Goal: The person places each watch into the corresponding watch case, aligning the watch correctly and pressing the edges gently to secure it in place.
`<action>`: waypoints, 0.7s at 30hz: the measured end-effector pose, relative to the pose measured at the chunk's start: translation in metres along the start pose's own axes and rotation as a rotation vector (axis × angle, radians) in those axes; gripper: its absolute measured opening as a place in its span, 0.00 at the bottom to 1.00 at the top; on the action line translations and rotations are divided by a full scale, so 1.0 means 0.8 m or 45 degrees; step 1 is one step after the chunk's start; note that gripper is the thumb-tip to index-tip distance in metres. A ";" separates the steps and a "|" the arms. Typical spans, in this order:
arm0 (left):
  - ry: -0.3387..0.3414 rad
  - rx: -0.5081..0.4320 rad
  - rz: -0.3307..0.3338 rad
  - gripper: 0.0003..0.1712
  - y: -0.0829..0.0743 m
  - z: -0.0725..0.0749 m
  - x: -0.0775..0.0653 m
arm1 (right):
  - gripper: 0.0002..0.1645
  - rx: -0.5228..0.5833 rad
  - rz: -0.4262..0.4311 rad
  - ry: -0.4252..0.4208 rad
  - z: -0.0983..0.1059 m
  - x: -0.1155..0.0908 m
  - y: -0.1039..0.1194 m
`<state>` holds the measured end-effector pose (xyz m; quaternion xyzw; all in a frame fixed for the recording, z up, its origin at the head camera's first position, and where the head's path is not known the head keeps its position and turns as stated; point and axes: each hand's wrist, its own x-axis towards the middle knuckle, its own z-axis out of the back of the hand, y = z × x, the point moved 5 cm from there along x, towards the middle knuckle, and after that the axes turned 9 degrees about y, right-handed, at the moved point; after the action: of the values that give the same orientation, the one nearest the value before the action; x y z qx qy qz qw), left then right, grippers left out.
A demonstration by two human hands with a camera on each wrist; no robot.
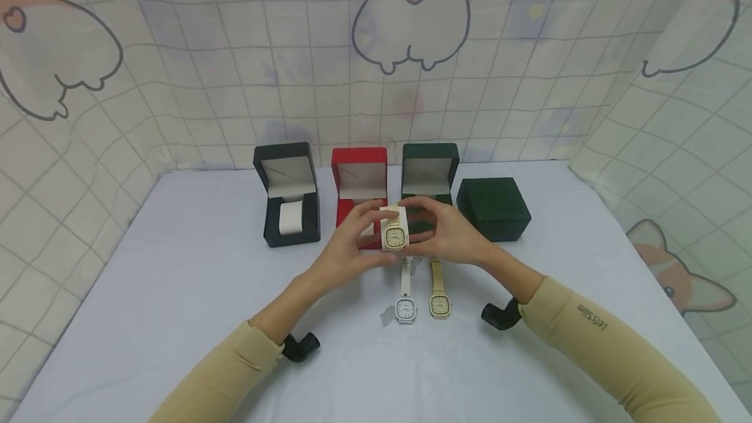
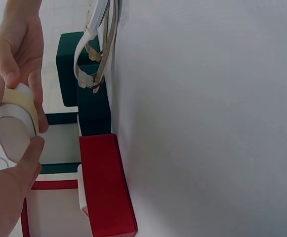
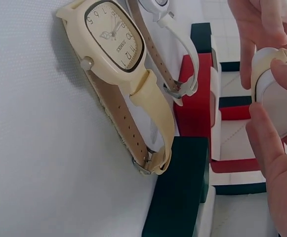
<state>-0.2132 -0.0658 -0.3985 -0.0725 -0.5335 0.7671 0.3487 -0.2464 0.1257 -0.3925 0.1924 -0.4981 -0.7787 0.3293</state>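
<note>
Wristwatch (image 1: 395, 237), pale gold with a rounded-square face, sits strapped round an off-white padded cushion (image 2: 15, 136) between the two hands. The left hand (image 1: 339, 248) grips the cushion from its 9 o'clock side, the right hand (image 1: 455, 235) from its 3 o'clock side; on each, thumb and fingers curve round it, parted only as far as its bulk demands. In the head view, the strap's long axis runs roughly 12 to 6.

From the cushion, the open red hinged box (image 1: 360, 155) lies toward 10 o'clock, partly behind the left hand, which is the nearer one to it. The open dark-green hinged box (image 1: 430, 150) lies toward 1, nearer the right hand, which hides much of its base; whether a pad sits inside I cannot tell. An open black box (image 1: 273, 217) stands between 9 and 10, a closed dark-green box (image 1: 495, 200) just short of 3. On the white cloth-covered tabletop (image 1: 147, 318), a white watch (image 1: 405, 309) lies near 6, a yellowish-gold watch (image 1: 439, 305) near 5.
</note>
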 end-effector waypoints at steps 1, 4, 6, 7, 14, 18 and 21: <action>-0.001 0.011 -0.007 0.41 0.000 0.000 0.000 | 0.49 0.003 0.002 0.000 0.000 0.000 0.000; -0.016 0.056 -0.026 0.38 0.000 -0.001 0.000 | 0.49 0.009 0.005 0.001 0.000 0.000 0.000; -0.030 0.087 -0.037 0.37 -0.001 -0.001 0.000 | 0.49 0.008 0.008 0.000 0.000 0.000 -0.001; -0.036 0.098 -0.043 0.36 -0.001 -0.002 0.000 | 0.48 0.010 0.009 0.000 0.000 0.000 -0.001; -0.055 0.178 -0.036 0.35 -0.002 -0.002 0.000 | 0.48 0.035 0.004 0.009 -0.001 0.000 -0.001; -0.066 0.235 -0.026 0.34 -0.003 -0.002 0.000 | 0.47 0.027 -0.004 0.003 -0.001 0.000 0.000; -0.081 0.248 -0.024 0.33 -0.001 -0.001 0.001 | 0.47 0.021 -0.010 0.000 -0.001 -0.001 0.001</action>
<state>-0.2129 -0.0644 -0.3980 -0.0090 -0.4680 0.8139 0.3442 -0.2452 0.1251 -0.3923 0.1970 -0.5036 -0.7759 0.3249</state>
